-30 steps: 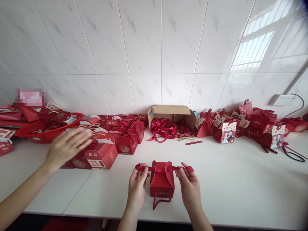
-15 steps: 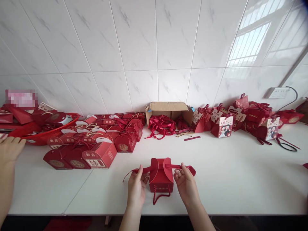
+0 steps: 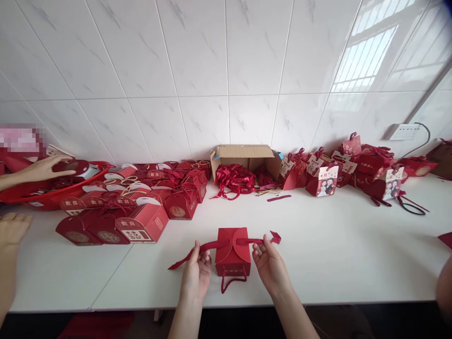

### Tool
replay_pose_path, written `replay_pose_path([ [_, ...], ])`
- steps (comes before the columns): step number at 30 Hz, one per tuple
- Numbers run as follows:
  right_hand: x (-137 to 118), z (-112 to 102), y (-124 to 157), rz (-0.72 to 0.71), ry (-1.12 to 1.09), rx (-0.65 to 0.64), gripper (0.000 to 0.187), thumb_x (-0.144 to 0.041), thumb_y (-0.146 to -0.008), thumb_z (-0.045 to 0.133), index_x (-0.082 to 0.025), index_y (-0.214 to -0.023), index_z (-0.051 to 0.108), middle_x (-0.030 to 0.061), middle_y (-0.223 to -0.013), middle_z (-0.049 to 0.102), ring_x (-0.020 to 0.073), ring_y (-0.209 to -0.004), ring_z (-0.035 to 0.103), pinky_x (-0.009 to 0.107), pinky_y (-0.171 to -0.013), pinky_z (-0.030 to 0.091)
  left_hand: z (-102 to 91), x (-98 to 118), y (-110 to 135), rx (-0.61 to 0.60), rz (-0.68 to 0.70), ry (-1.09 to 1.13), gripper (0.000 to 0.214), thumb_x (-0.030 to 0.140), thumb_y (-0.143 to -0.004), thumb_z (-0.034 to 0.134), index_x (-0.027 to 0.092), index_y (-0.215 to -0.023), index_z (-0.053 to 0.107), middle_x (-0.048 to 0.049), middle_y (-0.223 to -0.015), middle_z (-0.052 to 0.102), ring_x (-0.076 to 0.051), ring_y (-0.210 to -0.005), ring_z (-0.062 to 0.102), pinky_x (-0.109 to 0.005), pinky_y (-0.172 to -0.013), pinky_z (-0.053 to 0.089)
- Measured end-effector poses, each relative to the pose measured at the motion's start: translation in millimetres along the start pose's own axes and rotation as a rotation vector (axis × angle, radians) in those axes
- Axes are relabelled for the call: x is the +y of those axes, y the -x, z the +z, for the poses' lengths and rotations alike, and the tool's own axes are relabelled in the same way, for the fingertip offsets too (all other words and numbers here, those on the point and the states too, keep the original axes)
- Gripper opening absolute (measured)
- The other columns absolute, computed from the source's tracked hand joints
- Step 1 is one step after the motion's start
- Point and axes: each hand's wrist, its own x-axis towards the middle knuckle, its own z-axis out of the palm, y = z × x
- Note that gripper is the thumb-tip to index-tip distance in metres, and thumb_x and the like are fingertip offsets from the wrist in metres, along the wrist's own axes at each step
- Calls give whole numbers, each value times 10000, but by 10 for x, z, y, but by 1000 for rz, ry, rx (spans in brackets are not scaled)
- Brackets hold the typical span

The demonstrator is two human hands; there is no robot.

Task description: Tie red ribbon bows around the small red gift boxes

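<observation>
Right in front of me on the white table stands a small red gift box [image 3: 233,249] with a twisted rope handle [image 3: 233,284] hanging at its near side. A red ribbon [image 3: 211,245] runs through its top flaps, which curve in and meet at the middle. To the left of the box, my left hand [image 3: 196,273] pinches one end of the ribbon between thumb and fingers. On the other side, my right hand [image 3: 271,264] pinches the other end, whose folded tip sticks out beyond the thumb.
Rows of red gift boxes [image 3: 141,221] stand left. Behind my box, a cardboard box [image 3: 247,151] holds red ribbons [image 3: 235,180]. More packed boxes [image 3: 326,181] line the wall at right. Another person's hand [image 3: 63,165] is over a red basket [image 3: 76,195]; a second hand [image 3: 14,228] rests nearer.
The ribbon is pulled tighter and the box's top flaps have drawn closer together. At far left, another person's hand has come in over the basket. The view has shifted slightly.
</observation>
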Motion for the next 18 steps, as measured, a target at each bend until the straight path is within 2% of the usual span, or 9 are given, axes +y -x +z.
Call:
replay_pose_path([
  [4,-75,60,27,-21,-41,-60,169,-274,-711,770,-235,-743,609,-48,-713,624,93,-707,637,198,-686,547,109,131,50,-30,30,112,247,145,-940,444,149,-707,525,28,-522,594,-46,-435,588,-93,-428,510],
  [7,-106,80,19,-79,-20,-64,225,-200,-652,808,-243,-811,654,-50,-768,642,84,-724,632,203,-738,542,173,200,91,-46,57,174,248,94,-937,425,137,-730,555,21,-587,624,-53,-546,653,-90,-511,549],
  [11,-139,89,21,-125,103,-61,354,-199,-602,833,-243,-924,693,-24,-828,667,113,-866,627,229,-822,520,200,251,136,-78,87,212,294,-24,-898,401,115,-722,592,-1,-675,668,-85,-690,703,-124,-608,588],
  [14,-188,120,56,-163,224,-84,395,-238,-607,830,-247,-978,696,2,-959,676,143,-969,604,271,-897,484,208,282,160,-106,84,211,313,-58,-879,401,97,-698,604,-16,-689,670,-101,-711,707,-141,-618,597],
  [16,-227,144,75,-205,313,-90,399,-272,-623,820,-249,-999,690,17,-1017,670,161,-979,598,300,-899,472,220,302,173,-112,82,208,314,-58,-877,407,96,-692,608,-12,-675,659,-99,-699,705,-140,-608,596],
  [18,-259,159,80,-262,399,-72,336,-317,-643,805,-236,-950,693,18,-958,674,161,-895,607,308,-844,478,235,315,181,-114,84,199,306,-52,-879,411,96,-706,615,-9,-662,649,-95,-681,700,-137,-597,593],
])
